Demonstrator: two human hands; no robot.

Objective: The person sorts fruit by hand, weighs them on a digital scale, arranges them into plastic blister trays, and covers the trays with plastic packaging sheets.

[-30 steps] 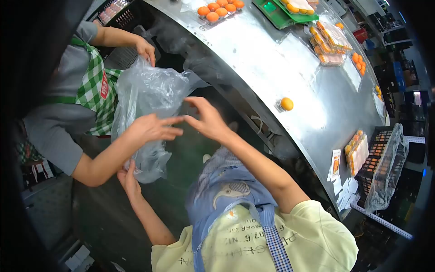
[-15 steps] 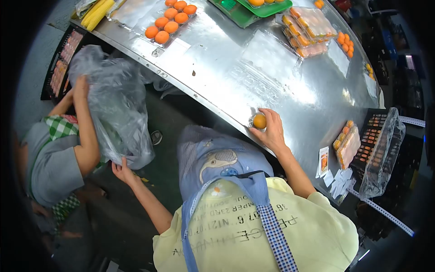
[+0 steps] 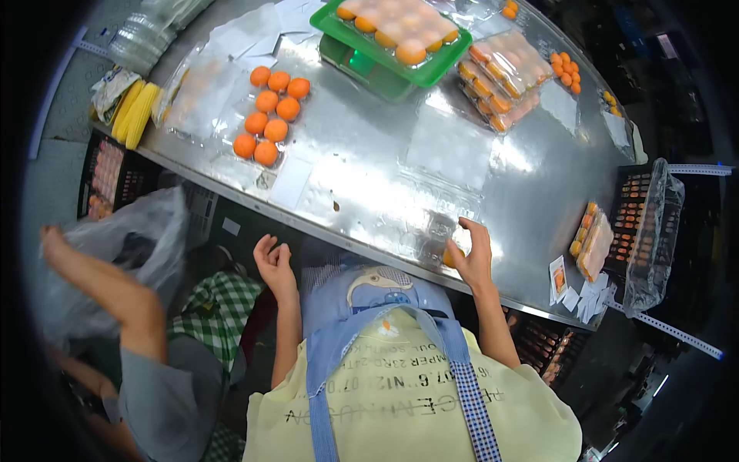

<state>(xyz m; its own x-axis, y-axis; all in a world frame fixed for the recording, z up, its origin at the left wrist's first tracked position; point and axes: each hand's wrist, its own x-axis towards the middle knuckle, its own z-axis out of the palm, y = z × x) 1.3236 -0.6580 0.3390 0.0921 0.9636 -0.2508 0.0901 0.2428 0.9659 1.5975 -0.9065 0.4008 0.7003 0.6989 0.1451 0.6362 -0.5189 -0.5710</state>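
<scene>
My right hand is at the table's front edge, thumb and fingers curved round a single orange fruit, which it partly hides. A clear plastic tray lies beside that fruit. My left hand hangs in the air just off the table edge, fingers loosely curled and apart, holding nothing. Beyond it, on the metal table, a clear tray of several orange fruits stands uncovered.
At left a co-worker's arm is beside a large plastic bag. A green tray with wrapped fruit, stacked packs, corn cobs, another fruit pack, paper labels and a bag-draped crate surround the work area.
My left hand has let go of the plastic bag and moved right, toward the table. The bag and co-worker have shifted down and left. My right hand has stayed at the single fruit.
</scene>
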